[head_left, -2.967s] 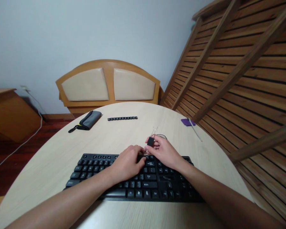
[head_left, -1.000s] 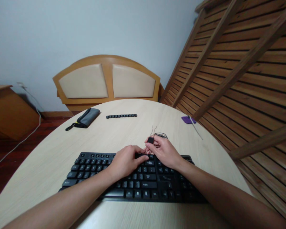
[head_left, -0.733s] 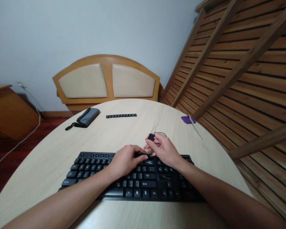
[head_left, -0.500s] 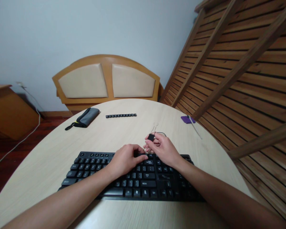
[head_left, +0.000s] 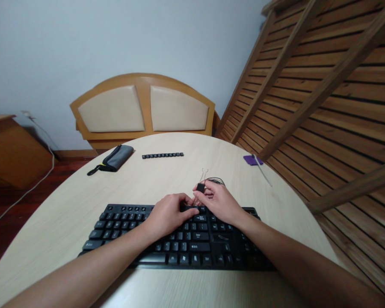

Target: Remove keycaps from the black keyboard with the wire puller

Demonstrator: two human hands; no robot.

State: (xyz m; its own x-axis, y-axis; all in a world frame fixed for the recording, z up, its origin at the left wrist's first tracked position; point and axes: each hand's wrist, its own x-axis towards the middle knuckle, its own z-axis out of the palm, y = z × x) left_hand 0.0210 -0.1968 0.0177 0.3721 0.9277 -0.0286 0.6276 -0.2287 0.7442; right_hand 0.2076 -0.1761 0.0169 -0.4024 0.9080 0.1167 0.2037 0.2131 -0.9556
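A black keyboard (head_left: 199, 247) lies on the table before me, partly covered by my forearms. Along its top row, at the left, several key positions show bare sockets without caps. My left hand (head_left: 168, 214) grips the keyboard's far edge, thumb on top near the top row and fingers curled behind. Just to its right, my right hand (head_left: 223, 204) pinches the black handle of a wire keycap puller (head_left: 200, 187) between thumb and fingers. Two thin wire prongs point up and away from me; the wires below the handle are partly hidden by the fingers.
Several loose black keycaps (head_left: 163, 155) stand in a line at the back of the round table (head_left: 83, 184). A grey pouch (head_left: 121, 157) lies at the back left, a purple cloth (head_left: 253, 160) with a pale stick-like thing (head_left: 262, 171) at the right. Black cable (head_left: 216, 179) shows behind my right hand.
My right hand has tilted and shifted slightly left and lower with the keycap puller, uncovering more of the cable. The left hand and keyboard have stayed put.
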